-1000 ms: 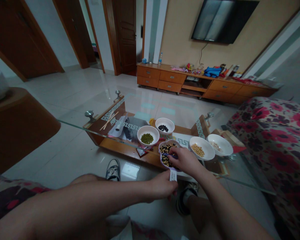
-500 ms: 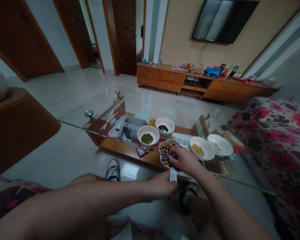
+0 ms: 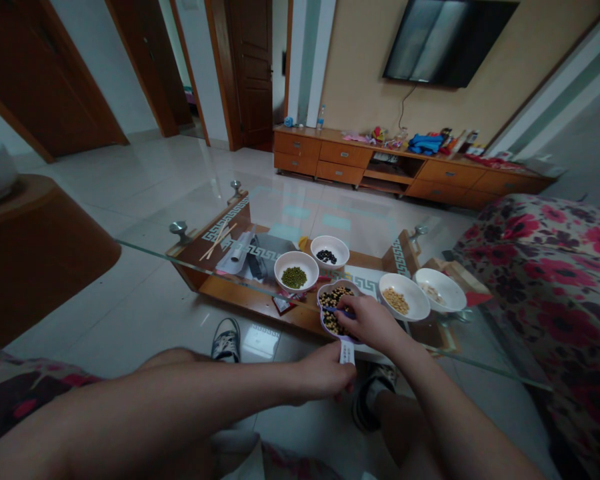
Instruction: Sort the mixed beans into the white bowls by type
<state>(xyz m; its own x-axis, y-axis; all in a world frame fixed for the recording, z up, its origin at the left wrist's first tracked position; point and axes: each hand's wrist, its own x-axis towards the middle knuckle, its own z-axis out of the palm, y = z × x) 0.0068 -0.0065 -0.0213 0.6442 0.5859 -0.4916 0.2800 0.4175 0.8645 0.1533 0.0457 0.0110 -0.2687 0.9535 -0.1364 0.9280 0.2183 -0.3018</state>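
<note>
A left hand (image 3: 325, 373) clamps a white tab (image 3: 347, 353) on a purple-rimmed two-lobed dish (image 3: 321, 315) of mixed black and yellow beans (image 3: 333, 322). A right hand (image 3: 373, 323), fingers bunched, sits over them, its grip unclear. The dish lies at the near edge of a glass-topped bench (image 3: 300, 213), beside white bowls (image 3: 290, 257) of green, black and tan beans. Beyond the tiled floor (image 3: 130, 200) stand a wooden cabinet (image 3: 345, 155) and a wall-mounted television (image 3: 447, 43).

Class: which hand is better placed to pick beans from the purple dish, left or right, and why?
Probably the right hand: its fingers are among the mixed dark and yellow beans in the purple lobed dish, while the left hand sits at the dish's near end, by a white tab.
</note>
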